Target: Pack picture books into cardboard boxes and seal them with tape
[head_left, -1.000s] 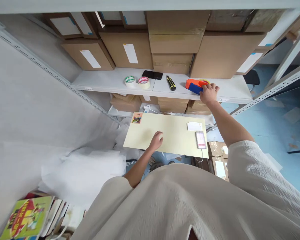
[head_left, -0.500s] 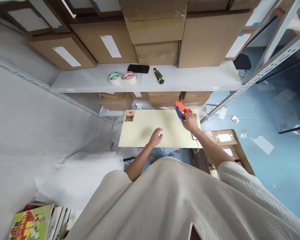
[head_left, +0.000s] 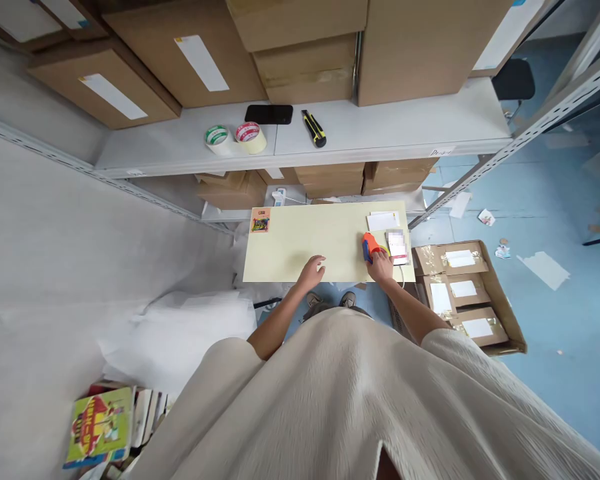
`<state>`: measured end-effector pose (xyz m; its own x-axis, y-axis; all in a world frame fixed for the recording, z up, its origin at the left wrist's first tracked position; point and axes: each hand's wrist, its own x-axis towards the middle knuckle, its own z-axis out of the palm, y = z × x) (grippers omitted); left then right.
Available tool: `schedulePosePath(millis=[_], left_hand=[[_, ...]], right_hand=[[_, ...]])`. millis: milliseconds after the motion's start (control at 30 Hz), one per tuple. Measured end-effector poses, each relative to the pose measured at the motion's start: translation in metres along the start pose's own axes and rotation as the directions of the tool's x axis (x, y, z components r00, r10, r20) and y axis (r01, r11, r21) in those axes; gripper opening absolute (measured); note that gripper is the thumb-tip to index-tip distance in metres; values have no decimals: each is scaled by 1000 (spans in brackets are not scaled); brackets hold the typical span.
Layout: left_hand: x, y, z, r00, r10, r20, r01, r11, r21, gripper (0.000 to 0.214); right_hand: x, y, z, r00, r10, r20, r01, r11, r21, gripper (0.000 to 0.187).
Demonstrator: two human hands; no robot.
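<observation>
My right hand (head_left: 381, 267) grips an orange and blue tape dispenser (head_left: 369, 246) and rests it on the pale yellow table (head_left: 300, 233) near its right end. Beside it lie a white paper (head_left: 383, 221) and a small device with a cable (head_left: 397, 245). My left hand (head_left: 312, 272) lies on the table's near edge with fingers loosely curled, holding nothing. A small colourful card (head_left: 261, 221) sits at the table's far left corner.
On the white shelf (head_left: 405, 127) above lie two tape rolls (head_left: 235, 138), a black phone (head_left: 269, 114) and a yellow-black utility knife (head_left: 314, 128), with cardboard boxes (head_left: 300, 60) behind. An open box (head_left: 467, 297) stands on the blue floor at right. Books (head_left: 100, 427) and white wrapping (head_left: 180, 333) lie at left.
My right hand took the tape dispenser off the shelf and brought it down onto the table's right end. The left hand stayed in place.
</observation>
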<state>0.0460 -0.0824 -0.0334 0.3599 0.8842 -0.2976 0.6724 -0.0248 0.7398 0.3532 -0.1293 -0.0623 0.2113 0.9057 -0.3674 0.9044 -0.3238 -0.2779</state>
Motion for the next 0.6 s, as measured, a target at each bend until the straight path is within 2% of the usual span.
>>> schedulePosePath(millis=[233,367,500,600], left_hand=[[-7,-3,2,998,-47,33,47,999,8,41],[-7,-5,5,997,-61,41,61,998,4,41],[-8,-9,6,997,-75,29,76,997,-28,42],[-12,-14,6,995,-96,0,96,994,-52,41]], right_hand=[[8,2,4,1000,16,4,-16,1000,7,43],[1,0,-2,997,1,-75,0,1000,7,46],[4,-5,-7,982,-93,-166,91,996,-24,45],[11,-18,-8,949,-217,-230,214,976,-39,41]])
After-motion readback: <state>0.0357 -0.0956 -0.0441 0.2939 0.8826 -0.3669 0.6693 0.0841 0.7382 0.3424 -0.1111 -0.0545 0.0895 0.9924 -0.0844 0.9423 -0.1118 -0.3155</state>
